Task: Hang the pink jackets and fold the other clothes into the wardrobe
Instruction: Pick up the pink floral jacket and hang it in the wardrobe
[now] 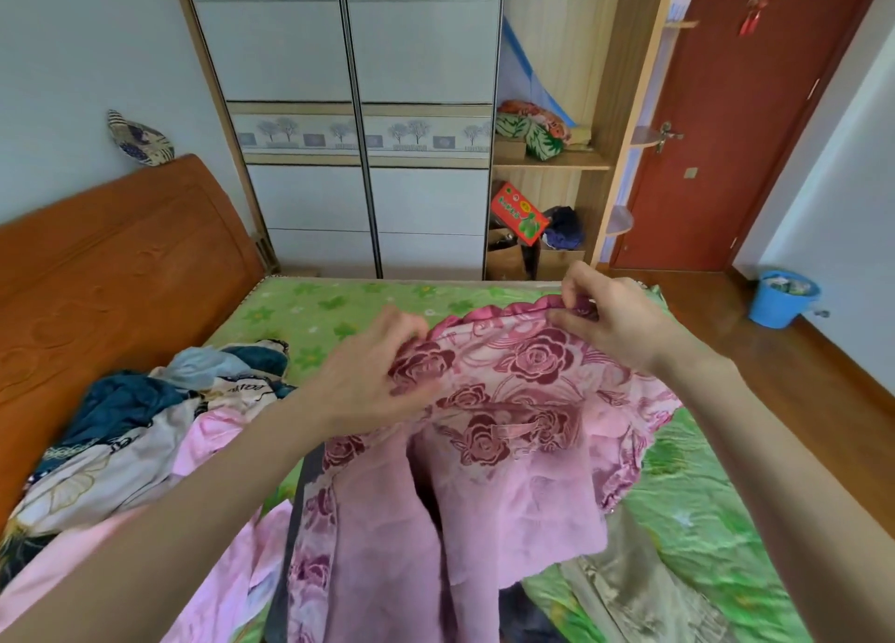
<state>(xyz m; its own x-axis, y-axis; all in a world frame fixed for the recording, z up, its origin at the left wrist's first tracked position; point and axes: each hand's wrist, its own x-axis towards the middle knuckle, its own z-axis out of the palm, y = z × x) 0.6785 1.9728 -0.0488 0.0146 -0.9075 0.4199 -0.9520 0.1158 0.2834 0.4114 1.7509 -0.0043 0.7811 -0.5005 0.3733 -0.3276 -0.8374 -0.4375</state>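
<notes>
A pink jacket with dark rose patterns (513,400) is lifted above the green bed (310,313), its plain pink lining facing me lower down. My left hand (373,381) grips its upper edge on the left. My right hand (615,318) pinches the same ruffled edge on the right. A pile of other clothes (140,424), dark teal, cream and light pink, lies on the bed's left side. The wardrobe (368,124) stands beyond the bed with its two sliding doors shut and an open shelf section (547,163) to their right.
An orange wooden headboard (111,265) runs along the left. A beige garment (629,579) lies on the bed at the lower right. The shelves hold folded bedding (532,129) and a red box (518,214). A blue bucket (782,298) stands on the wooden floor by the red door (736,124).
</notes>
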